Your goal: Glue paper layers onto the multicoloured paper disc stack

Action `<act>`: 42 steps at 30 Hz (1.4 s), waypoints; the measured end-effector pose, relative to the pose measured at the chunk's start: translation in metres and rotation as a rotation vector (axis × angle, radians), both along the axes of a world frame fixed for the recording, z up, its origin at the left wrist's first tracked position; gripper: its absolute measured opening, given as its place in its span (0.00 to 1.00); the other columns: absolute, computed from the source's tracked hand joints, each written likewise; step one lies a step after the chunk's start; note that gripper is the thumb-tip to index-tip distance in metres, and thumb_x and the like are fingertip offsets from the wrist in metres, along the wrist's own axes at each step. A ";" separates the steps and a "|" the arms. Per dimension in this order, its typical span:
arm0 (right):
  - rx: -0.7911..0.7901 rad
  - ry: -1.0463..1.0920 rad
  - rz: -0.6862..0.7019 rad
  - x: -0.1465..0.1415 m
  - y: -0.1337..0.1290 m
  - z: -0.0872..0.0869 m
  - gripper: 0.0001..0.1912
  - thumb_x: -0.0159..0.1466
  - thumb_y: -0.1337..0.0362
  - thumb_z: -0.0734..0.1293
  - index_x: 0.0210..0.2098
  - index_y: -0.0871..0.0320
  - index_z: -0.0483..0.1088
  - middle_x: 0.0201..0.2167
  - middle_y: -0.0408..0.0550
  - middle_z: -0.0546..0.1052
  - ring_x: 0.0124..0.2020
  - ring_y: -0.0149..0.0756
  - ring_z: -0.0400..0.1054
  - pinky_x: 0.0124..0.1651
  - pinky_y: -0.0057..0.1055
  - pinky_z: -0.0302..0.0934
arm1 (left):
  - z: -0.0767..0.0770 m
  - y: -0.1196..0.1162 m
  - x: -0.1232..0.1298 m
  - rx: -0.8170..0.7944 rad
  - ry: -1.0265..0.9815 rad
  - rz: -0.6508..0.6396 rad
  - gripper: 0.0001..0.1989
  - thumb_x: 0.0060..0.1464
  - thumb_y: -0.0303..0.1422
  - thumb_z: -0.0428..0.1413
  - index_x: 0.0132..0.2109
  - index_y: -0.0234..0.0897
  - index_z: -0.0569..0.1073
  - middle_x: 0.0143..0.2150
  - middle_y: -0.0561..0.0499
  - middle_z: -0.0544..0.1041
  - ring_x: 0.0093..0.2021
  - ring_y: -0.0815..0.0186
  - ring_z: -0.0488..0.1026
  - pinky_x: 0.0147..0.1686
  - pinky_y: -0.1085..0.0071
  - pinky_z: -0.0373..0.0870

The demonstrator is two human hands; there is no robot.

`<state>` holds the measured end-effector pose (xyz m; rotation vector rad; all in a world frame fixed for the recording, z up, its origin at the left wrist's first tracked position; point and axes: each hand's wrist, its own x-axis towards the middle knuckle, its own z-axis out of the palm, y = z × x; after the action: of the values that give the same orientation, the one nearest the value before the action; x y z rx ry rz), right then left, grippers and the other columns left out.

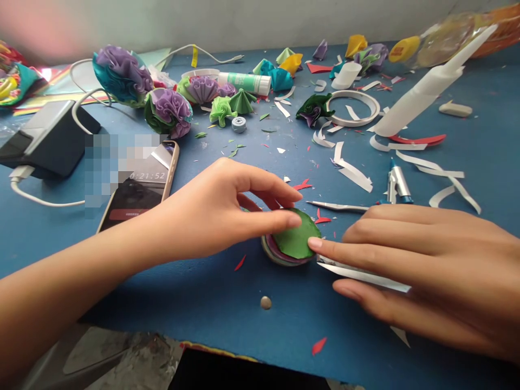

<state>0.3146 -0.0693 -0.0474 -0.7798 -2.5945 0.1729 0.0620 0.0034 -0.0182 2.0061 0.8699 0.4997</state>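
Note:
A small stack of round paper discs lies on the blue table, with a green paper disc point(294, 238) on top and purple and pale edges below it. My left hand point(231, 208) is closed at the stack, its thumb pressed on the green disc and its fingers curled at the far edge. From the right, my right hand point(422, 265) reaches over with fingers stretched apart, the index fingertip touching the disc's right edge. Just beyond that hand lies a pointed metal tool point(337, 206), its other end partly hidden. A white strip point(365, 276) runs under my right fingers.
Behind are ruffled paper flower balls point(168, 112), a glue stick point(246, 84), a tape roll point(376, 108), a white nozzle bottle point(422, 100) and an eraser point(455, 109). A phone point(173, 162) and a dark box point(60, 141) stand left. Paper scraps are scattered about; a small round bead point(265, 303) lies in front.

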 end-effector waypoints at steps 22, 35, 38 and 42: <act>-0.005 0.024 0.016 0.002 0.000 -0.002 0.13 0.77 0.66 0.58 0.55 0.59 0.72 0.36 0.45 0.75 0.35 0.37 0.68 0.50 0.37 0.65 | 0.017 -0.005 -0.024 0.828 0.267 -0.514 0.11 0.68 0.27 0.53 0.44 0.42 0.81 0.47 0.50 0.83 0.38 0.64 0.77 0.33 0.66 0.64; -0.018 0.012 0.010 0.003 -0.001 -0.005 0.14 0.77 0.66 0.58 0.58 0.59 0.71 0.37 0.44 0.74 0.36 0.36 0.66 0.50 0.36 0.63 | 0.014 -0.007 -0.021 0.618 0.252 -0.368 0.09 0.69 0.32 0.55 0.46 0.44 0.81 0.42 0.55 0.84 0.37 0.67 0.79 0.41 0.73 0.73; -0.018 0.016 0.007 0.003 -0.002 -0.005 0.14 0.77 0.66 0.59 0.57 0.59 0.71 0.38 0.45 0.75 0.37 0.37 0.67 0.52 0.36 0.63 | 0.013 -0.006 -0.022 0.637 0.264 -0.392 0.10 0.69 0.34 0.55 0.44 0.48 0.82 0.45 0.56 0.84 0.37 0.68 0.79 0.39 0.74 0.73; -0.024 0.018 0.009 0.003 -0.002 -0.004 0.14 0.77 0.65 0.59 0.57 0.58 0.71 0.38 0.45 0.75 0.36 0.37 0.69 0.51 0.37 0.65 | 0.014 -0.006 -0.022 0.591 0.241 -0.413 0.12 0.67 0.31 0.56 0.38 0.48 0.83 0.45 0.56 0.84 0.38 0.68 0.81 0.42 0.75 0.76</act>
<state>0.3173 -0.0715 -0.0515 -0.7714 -2.5838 0.2127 0.0400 -0.0022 -0.0047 2.7484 0.4401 0.2979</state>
